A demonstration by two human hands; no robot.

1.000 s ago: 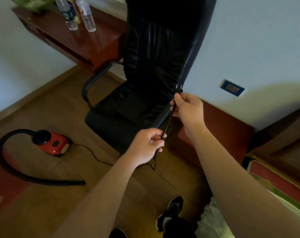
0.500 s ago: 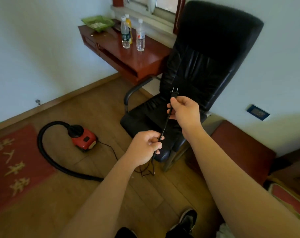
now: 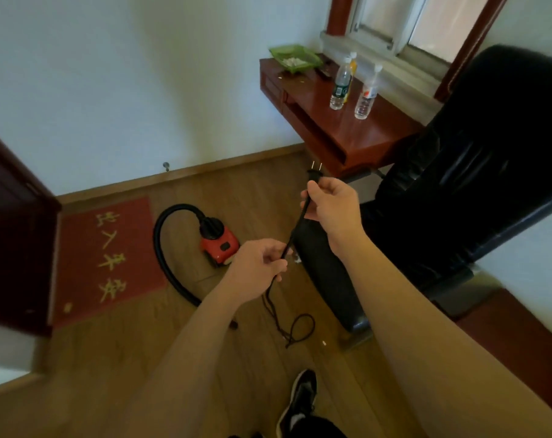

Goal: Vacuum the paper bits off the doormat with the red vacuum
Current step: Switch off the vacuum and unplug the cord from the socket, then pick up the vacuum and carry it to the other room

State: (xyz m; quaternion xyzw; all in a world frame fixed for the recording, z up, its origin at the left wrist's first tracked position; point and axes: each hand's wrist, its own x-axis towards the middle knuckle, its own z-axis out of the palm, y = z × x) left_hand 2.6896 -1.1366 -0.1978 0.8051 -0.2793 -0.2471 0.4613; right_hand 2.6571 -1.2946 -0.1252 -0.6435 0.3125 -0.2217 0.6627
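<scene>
The small red vacuum (image 3: 220, 245) sits on the wooden floor, its black hose (image 3: 164, 257) curving left and back toward me. The red doormat (image 3: 107, 260) with yellow characters lies left of it, by the dark door. My right hand (image 3: 331, 205) pinches the black power cord just below the two-pin plug (image 3: 315, 173), prongs pointing up. My left hand (image 3: 258, 267) grips the same power cord (image 3: 295, 230) lower down, held taut between both hands. The slack cord loops on the floor (image 3: 295, 331) below my hands.
A black leather chair (image 3: 458, 197) stands close on the right. Behind it a red-brown desk (image 3: 341, 128) carries two plastic bottles (image 3: 341, 86) and a green tray (image 3: 295, 58). A dark door (image 3: 12, 235) is at the left. My shoe (image 3: 300, 403) is at the bottom.
My view has swung left, away from the wall socket, bringing the doormat and vacuum toward the centre. Both hands keep hold of the cord and plug.
</scene>
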